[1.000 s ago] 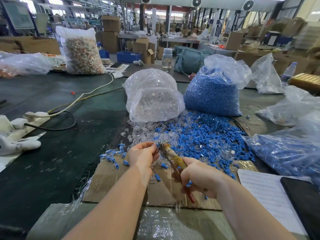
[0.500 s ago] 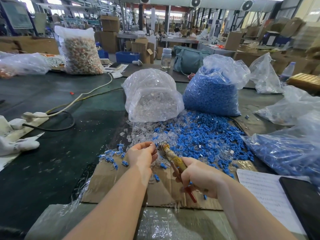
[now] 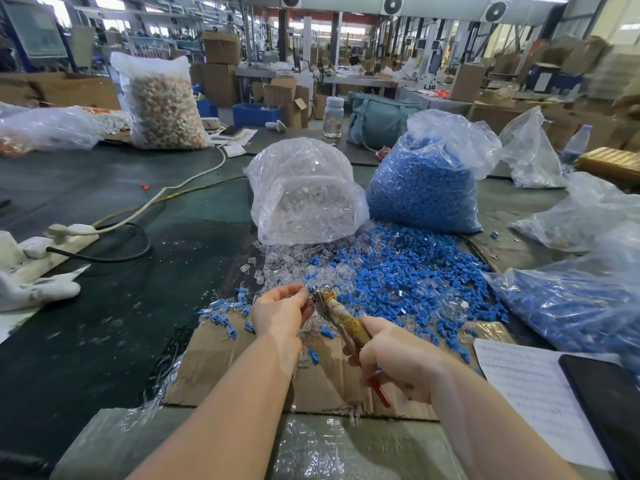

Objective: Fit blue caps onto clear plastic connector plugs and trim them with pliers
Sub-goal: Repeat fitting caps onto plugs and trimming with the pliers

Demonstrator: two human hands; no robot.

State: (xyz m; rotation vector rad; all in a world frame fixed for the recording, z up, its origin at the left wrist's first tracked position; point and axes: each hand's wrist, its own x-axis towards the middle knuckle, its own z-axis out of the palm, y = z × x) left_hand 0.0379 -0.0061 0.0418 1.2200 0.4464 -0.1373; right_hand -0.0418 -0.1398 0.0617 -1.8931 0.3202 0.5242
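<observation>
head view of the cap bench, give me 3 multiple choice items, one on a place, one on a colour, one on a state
1. Where does the bag of blue caps stand relative to the bag of clear plugs?
A. to its right
B. to its left
C. on top of it

2. What colour is the bare handle tip of the pliers below the right hand?
A. green
B. red
C. white

3. What is the left hand doing?
A. lying flat on the cardboard sheet
B. gripping the power cable
C. pinching a small piece at the plier head

Answers:
1 A, the blue bag sits to the right of the clear one.
2 B, a red tip sticks out under the fist.
3 C, its fingertips meet at the plier head; the piece itself is too small to identify.
</observation>
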